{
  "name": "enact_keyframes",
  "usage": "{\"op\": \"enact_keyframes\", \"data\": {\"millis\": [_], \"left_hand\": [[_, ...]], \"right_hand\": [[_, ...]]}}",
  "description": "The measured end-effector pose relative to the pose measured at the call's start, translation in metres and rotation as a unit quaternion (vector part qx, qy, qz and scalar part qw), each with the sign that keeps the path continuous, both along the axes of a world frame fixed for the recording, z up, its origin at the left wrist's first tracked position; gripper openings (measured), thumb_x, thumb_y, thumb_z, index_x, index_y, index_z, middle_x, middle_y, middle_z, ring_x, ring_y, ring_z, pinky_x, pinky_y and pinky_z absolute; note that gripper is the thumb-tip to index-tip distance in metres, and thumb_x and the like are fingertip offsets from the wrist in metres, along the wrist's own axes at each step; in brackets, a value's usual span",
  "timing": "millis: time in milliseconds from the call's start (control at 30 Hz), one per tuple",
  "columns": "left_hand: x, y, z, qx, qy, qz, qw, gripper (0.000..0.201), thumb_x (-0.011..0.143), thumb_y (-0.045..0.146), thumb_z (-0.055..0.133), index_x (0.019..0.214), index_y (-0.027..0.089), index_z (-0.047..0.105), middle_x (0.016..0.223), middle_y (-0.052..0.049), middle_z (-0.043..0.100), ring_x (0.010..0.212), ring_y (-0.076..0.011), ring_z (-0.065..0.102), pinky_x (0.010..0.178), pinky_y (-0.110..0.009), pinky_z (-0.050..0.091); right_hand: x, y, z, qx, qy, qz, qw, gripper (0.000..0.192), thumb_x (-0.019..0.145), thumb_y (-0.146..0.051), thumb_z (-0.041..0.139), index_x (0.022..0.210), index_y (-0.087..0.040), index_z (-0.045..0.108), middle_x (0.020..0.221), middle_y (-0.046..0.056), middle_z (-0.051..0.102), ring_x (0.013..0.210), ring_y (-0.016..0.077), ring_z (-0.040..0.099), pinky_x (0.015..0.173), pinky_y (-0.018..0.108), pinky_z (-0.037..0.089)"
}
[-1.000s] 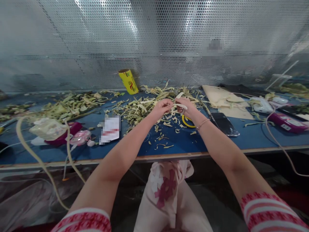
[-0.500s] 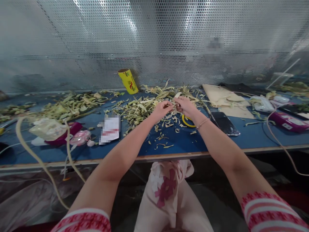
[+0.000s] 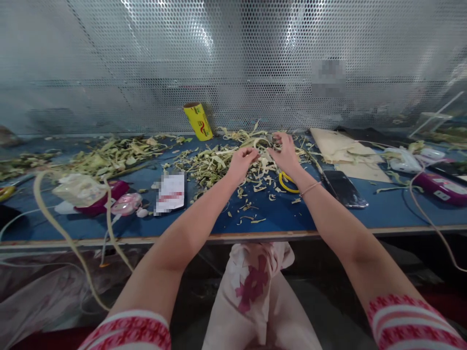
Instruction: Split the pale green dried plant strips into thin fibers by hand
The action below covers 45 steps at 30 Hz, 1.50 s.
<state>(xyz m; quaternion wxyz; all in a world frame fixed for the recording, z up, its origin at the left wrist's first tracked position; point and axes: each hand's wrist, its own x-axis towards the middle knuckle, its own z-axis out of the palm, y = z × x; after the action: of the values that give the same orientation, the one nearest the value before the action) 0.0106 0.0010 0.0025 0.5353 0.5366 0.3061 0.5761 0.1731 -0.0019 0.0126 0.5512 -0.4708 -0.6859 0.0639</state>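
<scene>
At the far left of the blue tabletop [image 3: 277, 216], a long pale strip [image 3: 54, 228] curls over the front edge, beside a crumpled clear bag [image 3: 75, 187] lying on a magenta case [image 3: 105, 194] and a small pink round case [image 3: 127, 203]. Behind them a loose spread of pale green leaf scraps [image 3: 109, 155] runs along the back. A dark phone with a blurred white card [image 3: 170, 193] lies flat just left of centre, and a yellow roll [image 3: 198, 121] leans against the perforated metal wall [image 3: 233, 63].

The left hand [image 3: 242, 163] rests over the central pile of shredded husk strips [image 3: 215, 163], fingers curled down and bunched onto the scraps; whether it actually pinches a piece cannot be told from this angle. Just beside it, the right hand [image 3: 285, 153] reaches further back into the same pile, fingers bent and gathered on the strips at the far edge, a thin bracelet [image 3: 311, 188] on its wrist. A yellow ring [image 3: 286, 183] lies on the tabletop under that wrist.

To the right lie a black phone [image 3: 341, 187], a tan cardboard sheet [image 3: 341, 150], a white device [image 3: 401, 160], and a purple pack [image 3: 440, 187] with a cable [image 3: 426, 216] looping off the edge.
</scene>
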Motion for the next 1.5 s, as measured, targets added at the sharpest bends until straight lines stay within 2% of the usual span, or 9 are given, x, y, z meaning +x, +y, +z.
{"op": "enact_keyframes", "data": {"millis": [67,167,333,600,767,900,1033,1200,1500], "left_hand": [[-0.003,0.002,0.003,-0.065,-0.072,-0.007,0.995,0.011,0.073,0.018,0.069,0.068,0.016,0.059,0.066,0.001,0.061,0.070,-0.0078,0.060,0.078,-0.025,0.048],[-0.006,0.003,0.007,-0.119,-0.129,-0.013,0.984,0.009,0.073,0.016,0.067,0.071,0.017,0.058,0.070,0.001,0.063,0.071,-0.0069,0.061,0.079,-0.025,0.049],[-0.010,0.002,0.007,-0.084,-0.091,-0.044,0.991,0.012,0.075,0.023,0.067,0.070,0.018,0.058,0.068,0.000,0.061,0.069,-0.0102,0.060,0.072,-0.028,0.050],[-0.005,0.001,0.004,-0.043,-0.101,-0.054,0.993,0.010,0.069,0.021,0.074,0.069,0.016,0.064,0.066,0.000,0.063,0.065,-0.0088,0.058,0.070,-0.024,0.049],[0.001,0.006,-0.003,0.074,0.030,-0.010,0.997,0.009,0.067,0.022,0.072,0.071,0.015,0.068,0.070,0.000,0.067,0.067,-0.0098,0.058,0.071,-0.025,0.047],[0.003,0.000,0.000,0.176,0.192,0.019,0.965,0.006,0.070,0.018,0.065,0.069,0.015,0.069,0.071,-0.003,0.069,0.067,-0.0130,0.059,0.071,-0.028,0.048],[0.004,-0.012,0.005,0.263,0.296,0.045,0.917,0.006,0.068,0.016,0.063,0.065,0.015,0.069,0.073,-0.006,0.070,0.074,-0.0158,0.061,0.074,-0.029,0.048],[0.004,-0.016,0.006,0.248,0.331,0.046,0.910,0.021,0.071,0.032,0.068,0.060,0.015,0.062,0.063,-0.004,0.065,0.063,-0.0139,0.056,0.063,-0.028,0.045],[0.003,-0.012,0.006,0.258,0.327,0.043,0.908,0.025,0.071,0.030,0.066,0.054,0.017,0.053,0.056,0.001,0.057,0.057,-0.0109,0.050,0.059,-0.026,0.043]], "right_hand": [[0.002,-0.004,0.002,0.076,-0.109,0.005,0.991,0.040,0.078,-0.021,0.062,0.117,-0.020,0.054,0.124,0.015,0.050,0.122,0.0293,0.045,0.103,0.050,0.039],[-0.001,-0.011,0.003,0.104,-0.238,0.086,0.962,0.030,0.079,-0.018,0.060,0.109,-0.023,0.062,0.122,0.013,0.053,0.120,0.0286,0.047,0.105,0.051,0.036],[-0.009,-0.011,-0.001,0.119,-0.315,0.149,0.930,0.020,0.084,-0.018,0.056,0.098,-0.024,0.070,0.124,0.011,0.056,0.118,0.0267,0.050,0.101,0.047,0.039],[-0.002,-0.012,0.006,0.145,-0.224,0.138,0.954,0.024,0.090,-0.038,0.056,0.098,-0.026,0.075,0.120,0.009,0.063,0.114,0.0257,0.054,0.099,0.048,0.042],[-0.001,-0.006,0.005,0.123,-0.153,0.118,0.973,0.040,0.092,-0.051,0.047,0.095,-0.024,0.076,0.119,0.011,0.063,0.114,0.0258,0.056,0.100,0.047,0.043],[0.000,-0.001,0.002,0.084,-0.084,0.123,0.985,0.047,0.089,-0.059,0.046,0.104,-0.025,0.075,0.113,0.009,0.066,0.111,0.0246,0.059,0.100,0.044,0.045],[-0.001,-0.003,0.001,0.020,-0.030,0.149,0.988,0.050,0.085,-0.063,0.051,0.098,-0.023,0.077,0.109,0.008,0.070,0.109,0.0247,0.062,0.099,0.042,0.046],[-0.009,-0.009,0.003,-0.019,0.002,0.186,0.982,0.053,0.082,-0.066,0.052,0.079,-0.019,0.077,0.101,0.008,0.073,0.103,0.0239,0.065,0.095,0.037,0.048],[-0.020,-0.017,0.004,-0.103,0.101,0.210,0.967,0.048,0.074,-0.064,0.062,0.079,-0.019,0.077,0.094,0.007,0.073,0.094,0.0229,0.066,0.087,0.036,0.050]]}}
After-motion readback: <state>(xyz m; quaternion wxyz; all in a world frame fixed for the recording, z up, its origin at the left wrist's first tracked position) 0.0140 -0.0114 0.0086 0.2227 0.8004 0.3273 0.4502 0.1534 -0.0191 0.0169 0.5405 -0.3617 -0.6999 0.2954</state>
